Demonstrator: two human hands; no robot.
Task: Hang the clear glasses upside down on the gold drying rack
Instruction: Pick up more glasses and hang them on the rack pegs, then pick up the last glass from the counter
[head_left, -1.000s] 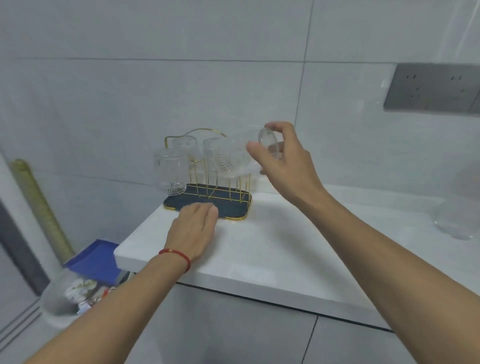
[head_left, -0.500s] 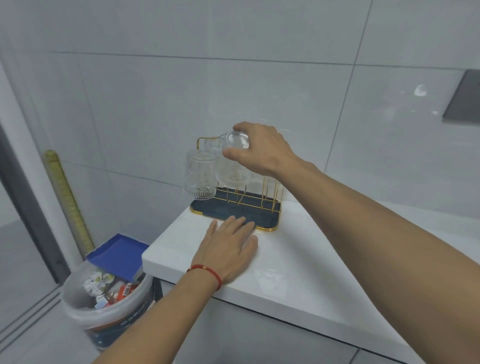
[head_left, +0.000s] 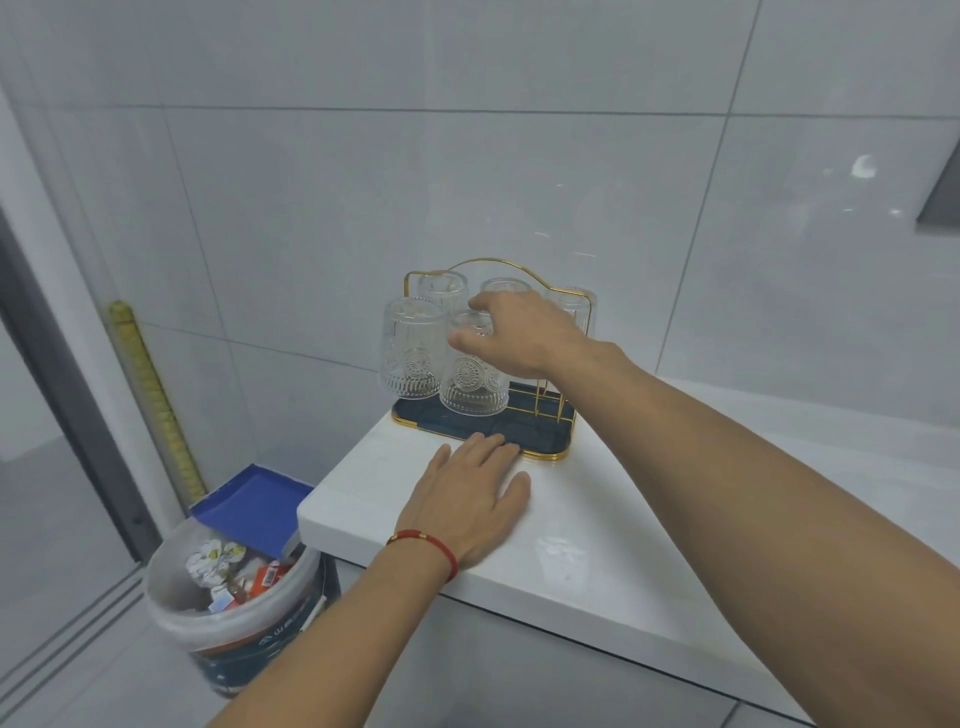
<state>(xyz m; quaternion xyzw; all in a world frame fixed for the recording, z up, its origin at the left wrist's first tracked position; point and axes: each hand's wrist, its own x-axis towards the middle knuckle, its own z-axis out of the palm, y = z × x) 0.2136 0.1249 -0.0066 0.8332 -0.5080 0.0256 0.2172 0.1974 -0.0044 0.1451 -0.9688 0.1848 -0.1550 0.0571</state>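
Note:
The gold drying rack (head_left: 540, 452) with a dark blue base stands on the white counter near the wall. Several clear patterned glasses hang upside down on it. My right hand (head_left: 519, 332) grips the base of the front middle glass (head_left: 472, 384), which sits inverted over a prong. The front left glass (head_left: 410, 348) hangs beside it, and more glasses (head_left: 441, 288) hang in the back row. My left hand (head_left: 467, 499) lies flat on the counter, fingertips touching the rack's front edge.
The white counter (head_left: 623, 561) ends at a corner on the left. Below it stands a white bucket (head_left: 228, 623) full of rubbish with a blue box (head_left: 249, 504). A yellow ruler (head_left: 150, 395) leans on the tiled wall.
My right hand has turned the glass upside down and lowered it onto the rack's front middle prong. The view has shifted left and nearer. The left hand stays flat by the rack.

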